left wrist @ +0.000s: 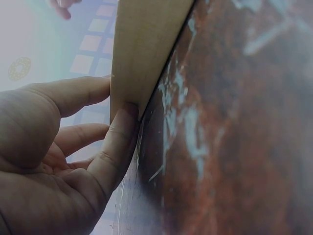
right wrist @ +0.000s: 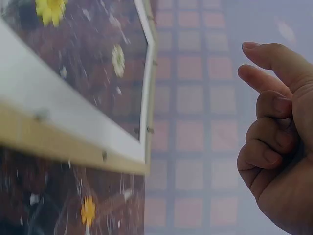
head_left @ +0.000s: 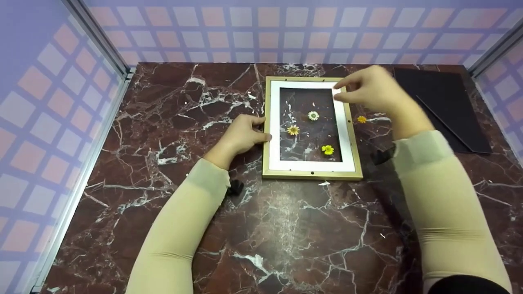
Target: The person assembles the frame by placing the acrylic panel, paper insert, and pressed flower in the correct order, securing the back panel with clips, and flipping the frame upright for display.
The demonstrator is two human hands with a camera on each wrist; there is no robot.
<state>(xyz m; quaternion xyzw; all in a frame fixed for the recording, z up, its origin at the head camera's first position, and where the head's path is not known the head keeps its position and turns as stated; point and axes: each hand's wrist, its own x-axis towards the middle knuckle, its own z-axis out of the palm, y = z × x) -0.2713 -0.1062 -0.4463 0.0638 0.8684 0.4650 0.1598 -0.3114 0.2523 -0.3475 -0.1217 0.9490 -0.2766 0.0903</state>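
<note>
A wooden picture frame (head_left: 312,175) with a white mat (head_left: 312,166) lies flat on the table. In its see-through window are a white daisy-like flower (head_left: 313,116), a pale orange flower (head_left: 293,130) and a yellow flower (head_left: 327,150). My left hand (head_left: 245,132) grips the frame's left side, thumb and fingers against the wood. Above the frame's upper right corner hovers my right hand (head_left: 369,90), slightly blurred. In the right wrist view its thumb and index finger reach out, the other fingers are curled, and nothing shows between them. An orange flower (head_left: 361,119) lies just outside the right side.
A black backing board (head_left: 443,98) with a stand leg lies at the table's right rear. The table (head_left: 163,212) has a dark red marbled surface. A checked wall (head_left: 261,32) rises behind it, with side panels left and right.
</note>
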